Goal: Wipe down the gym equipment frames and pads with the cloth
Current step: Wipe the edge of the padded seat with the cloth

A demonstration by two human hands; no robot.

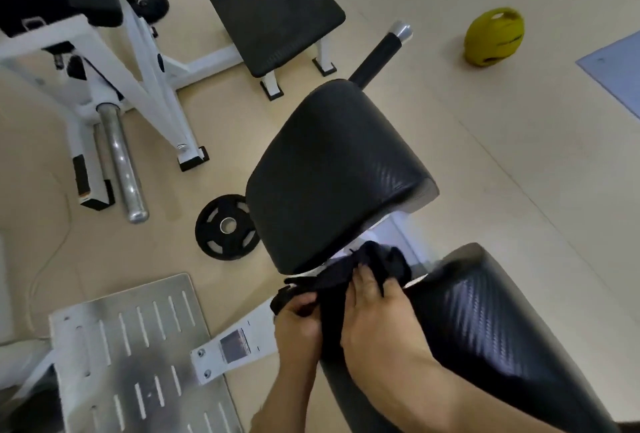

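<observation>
A dark cloth (pixel 349 275) is bunched in the gap between two black pads. My left hand (pixel 299 323) grips its lower left end. My right hand (pixel 375 315) presses on the cloth with its fingers spread over the folds. The upper pad (pixel 332 173) is a rounded black cushion just beyond the cloth. The lower pad (pixel 485 335) runs toward me at the right, under my right forearm. A white frame beam (pixel 242 339) with a label passes below my left hand.
A perforated metal footplate (pixel 135 353) lies at lower left. A black weight plate (pixel 227 226) lies flat on the floor. A white machine (pixel 145 79) with a chrome bar (pixel 121 159) stands at left, a black bench pad (pixel 273 6) behind. A yellow kettlebell (pixel 493 36) sits at right.
</observation>
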